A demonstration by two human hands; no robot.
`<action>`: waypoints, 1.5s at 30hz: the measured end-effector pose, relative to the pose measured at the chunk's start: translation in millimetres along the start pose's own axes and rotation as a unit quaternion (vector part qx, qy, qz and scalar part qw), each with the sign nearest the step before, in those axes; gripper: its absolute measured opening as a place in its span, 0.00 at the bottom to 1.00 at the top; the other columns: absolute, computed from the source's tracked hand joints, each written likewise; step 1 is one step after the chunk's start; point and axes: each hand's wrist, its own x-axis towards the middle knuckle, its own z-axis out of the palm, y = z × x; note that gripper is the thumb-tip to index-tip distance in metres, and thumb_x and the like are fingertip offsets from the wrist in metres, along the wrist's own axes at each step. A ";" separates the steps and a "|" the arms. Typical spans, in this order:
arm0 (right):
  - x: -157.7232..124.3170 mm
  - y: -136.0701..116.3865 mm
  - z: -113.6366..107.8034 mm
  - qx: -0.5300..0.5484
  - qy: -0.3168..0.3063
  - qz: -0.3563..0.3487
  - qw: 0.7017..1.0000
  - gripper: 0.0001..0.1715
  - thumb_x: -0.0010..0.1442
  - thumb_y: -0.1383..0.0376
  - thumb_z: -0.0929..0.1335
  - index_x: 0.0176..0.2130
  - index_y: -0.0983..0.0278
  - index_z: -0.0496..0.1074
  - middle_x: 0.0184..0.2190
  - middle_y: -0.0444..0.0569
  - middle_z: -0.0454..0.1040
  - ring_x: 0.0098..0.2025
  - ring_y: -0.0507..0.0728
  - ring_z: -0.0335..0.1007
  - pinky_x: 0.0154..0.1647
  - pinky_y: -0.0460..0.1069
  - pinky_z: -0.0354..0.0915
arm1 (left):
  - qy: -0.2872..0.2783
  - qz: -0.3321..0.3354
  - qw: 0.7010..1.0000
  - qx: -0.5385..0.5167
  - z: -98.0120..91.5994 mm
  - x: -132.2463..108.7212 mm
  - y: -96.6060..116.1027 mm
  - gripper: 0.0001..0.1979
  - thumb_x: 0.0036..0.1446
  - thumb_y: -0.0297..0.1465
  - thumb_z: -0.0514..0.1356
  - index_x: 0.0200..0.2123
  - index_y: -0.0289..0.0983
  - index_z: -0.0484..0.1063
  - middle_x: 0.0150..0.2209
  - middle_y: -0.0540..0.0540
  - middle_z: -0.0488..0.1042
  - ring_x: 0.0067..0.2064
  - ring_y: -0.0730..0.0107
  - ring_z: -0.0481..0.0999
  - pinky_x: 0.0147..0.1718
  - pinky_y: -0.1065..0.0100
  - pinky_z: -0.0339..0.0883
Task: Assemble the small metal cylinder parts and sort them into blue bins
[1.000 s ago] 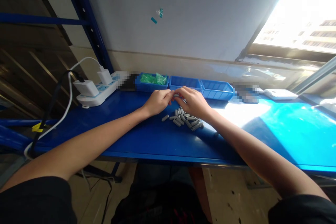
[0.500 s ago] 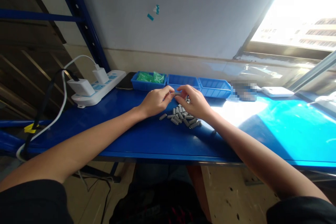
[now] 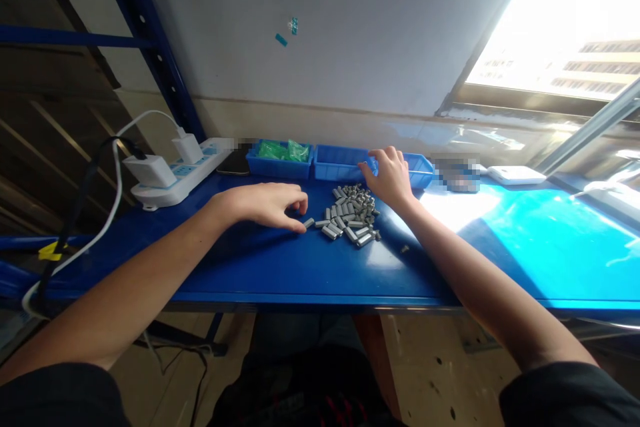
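My left hand (image 3: 267,205) is open above the blue tabletop, thumb and fingers apart. Its thumb tip is right beside a single grey metal standoff (image 3: 309,222) at the pile's left edge. My right hand (image 3: 391,177) is over the front of the blue bins, around where the middle bin (image 3: 340,155) meets the right bin (image 3: 421,170). A gap shows between its thumb and forefinger, and I see nothing clearly held there. Between the hands lies a pile of hexagonal standoffs (image 3: 345,210), with small screws (image 3: 367,199) heaped at its back and right side.
A left blue bin (image 3: 273,167) holds green plastic bags (image 3: 285,150). A white power strip (image 3: 167,193) with plugged-in adapters stands at the left. One loose screw (image 3: 405,249) lies near my right forearm. A white flat device (image 3: 515,175) rests at the back right.
My hands were together above the pile, fingertips on a small grey piece. They have parted: the left moved left and down beside the lone standoff, the right moved right to the bins.
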 end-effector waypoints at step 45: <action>-32.6 -63.9 -21.0 0.157 -0.116 -0.190 0.962 0.11 0.60 0.62 0.65 0.43 0.63 0.70 0.35 0.50 0.72 0.37 0.57 0.68 0.36 0.48 0.61 | 0.329 0.059 0.932 -0.141 43.9 34.5 5.1 0.25 0.66 0.43 0.44 0.25 0.35 0.69 0.24 0.47 0.74 0.28 0.71 0.73 0.31 0.71 0.61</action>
